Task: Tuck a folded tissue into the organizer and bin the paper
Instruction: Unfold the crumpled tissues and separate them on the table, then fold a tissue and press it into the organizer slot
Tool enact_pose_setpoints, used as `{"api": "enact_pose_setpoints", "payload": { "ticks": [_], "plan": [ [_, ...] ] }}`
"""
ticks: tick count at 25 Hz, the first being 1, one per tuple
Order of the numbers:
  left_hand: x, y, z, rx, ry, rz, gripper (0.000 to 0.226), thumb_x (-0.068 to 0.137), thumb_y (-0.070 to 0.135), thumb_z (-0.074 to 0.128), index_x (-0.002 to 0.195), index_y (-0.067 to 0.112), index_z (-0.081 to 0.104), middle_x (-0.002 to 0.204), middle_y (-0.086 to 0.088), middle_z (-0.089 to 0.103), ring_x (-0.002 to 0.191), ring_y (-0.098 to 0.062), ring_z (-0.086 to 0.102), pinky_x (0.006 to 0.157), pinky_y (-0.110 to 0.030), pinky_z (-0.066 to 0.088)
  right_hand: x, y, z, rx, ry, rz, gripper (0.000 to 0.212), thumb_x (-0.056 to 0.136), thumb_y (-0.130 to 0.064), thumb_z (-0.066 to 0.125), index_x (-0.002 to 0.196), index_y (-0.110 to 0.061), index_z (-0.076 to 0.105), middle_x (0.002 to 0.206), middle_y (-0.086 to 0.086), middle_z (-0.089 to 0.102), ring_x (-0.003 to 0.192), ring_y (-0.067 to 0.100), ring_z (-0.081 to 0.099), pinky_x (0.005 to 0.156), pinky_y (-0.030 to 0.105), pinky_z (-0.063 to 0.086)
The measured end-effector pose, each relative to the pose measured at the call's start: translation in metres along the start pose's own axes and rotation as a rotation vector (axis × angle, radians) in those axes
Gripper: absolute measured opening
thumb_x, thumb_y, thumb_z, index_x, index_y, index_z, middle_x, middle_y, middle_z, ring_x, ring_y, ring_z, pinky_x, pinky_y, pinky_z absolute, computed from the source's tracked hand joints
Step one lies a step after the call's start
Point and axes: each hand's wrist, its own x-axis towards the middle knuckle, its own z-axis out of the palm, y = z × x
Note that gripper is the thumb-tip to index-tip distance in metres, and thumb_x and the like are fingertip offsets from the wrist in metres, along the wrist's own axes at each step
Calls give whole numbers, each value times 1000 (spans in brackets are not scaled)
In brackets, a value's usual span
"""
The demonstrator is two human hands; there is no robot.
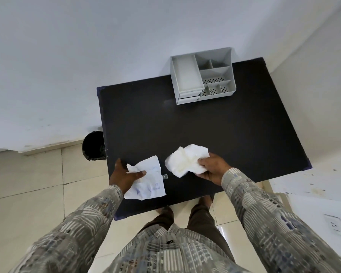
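A creased sheet of paper (150,181) with faint blue writing lies near the front edge of the black table (224,134). My left hand (124,175) grips its left side, thumb on top. To the right, my right hand (212,167) holds a crumpled white tissue (185,160) just above the tabletop. A grey organizer (203,75) with several compartments and small drawers stands at the table's far edge, about an arm's length beyond both hands. A black bin (93,145) stands on the floor by the table's left side.
A small clear scrap (165,176) lies on the table between paper and tissue. White walls enclose the table at the back and right. A wall socket (332,223) sits low at the right. Tiled floor lies left of the table.
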Motion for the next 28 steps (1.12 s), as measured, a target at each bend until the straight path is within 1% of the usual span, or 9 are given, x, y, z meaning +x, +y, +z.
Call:
{"api": "enact_pose_setpoints", "payload": {
  "ticks": [4,7,9,11,13,18,20,24,28],
  "plan": [
    [-20,28,-4,202,131,190,122,73,53,93,169,24,22,169,-12,40,151,-38,43,120,-56,42,-28,-18,-22,60,-34,-82,36,103,-3,58,136,-16,62,130,16,70,102,30,72,61,36,64],
    [-41,59,-9,224,196,490,89,86,38,87,161,19,42,164,-13,48,148,-36,48,120,-56,44,-58,-38,-30,63,-81,-159,36,101,-5,61,136,-15,65,131,17,73,114,35,73,80,46,66],
    [-58,95,-18,-180,-107,403,71,84,35,88,148,20,59,154,-12,61,136,-29,63,114,-52,52,-81,-54,-33,44,-166,-227,35,100,-2,62,133,-13,68,127,16,77,115,37,74,96,54,61],
    [-75,126,-21,-668,-567,151,69,81,36,87,143,18,63,148,-16,66,128,-33,70,101,-49,61,-107,-72,-32,-12,-252,-279,29,98,-1,64,124,-13,72,117,14,80,104,31,79,91,49,64],
    [-93,153,-15,-733,-793,103,58,92,22,79,146,13,61,145,-20,67,127,-39,70,92,-50,66,-128,-90,-27,-87,-309,-325,23,98,-7,66,118,-13,75,112,12,81,97,27,80,83,43,66],
    [-131,202,18,-1132,-541,50,44,96,8,70,139,14,65,134,-17,76,102,-29,81,70,-39,68,-151,-120,-31,387,-434,-369,59,99,-51,62,142,-12,63,141,20,67,130,40,64,109,57,48],
    [-149,221,30,-1310,-403,14,42,99,11,69,140,17,64,130,-16,77,102,-30,81,71,-41,70,-155,-121,-37,363,-502,-402,56,102,-45,60,148,-15,57,150,20,61,142,42,55,119,62,40],
    [-203,253,82,-1211,-383,85,46,98,39,69,139,18,65,130,-15,78,117,-37,76,101,-56,60,-155,-116,-57,122,-410,-578,37,102,-12,63,139,-17,64,131,9,76,122,34,72,102,52,59],
    [-206,251,77,-1061,-380,127,62,91,63,61,136,21,71,127,-13,79,112,-35,75,99,-53,57,-164,-131,-80,-19,-336,-634,31,103,-7,59,127,-19,74,123,8,80,115,31,75,94,49,63]
  ]
}}
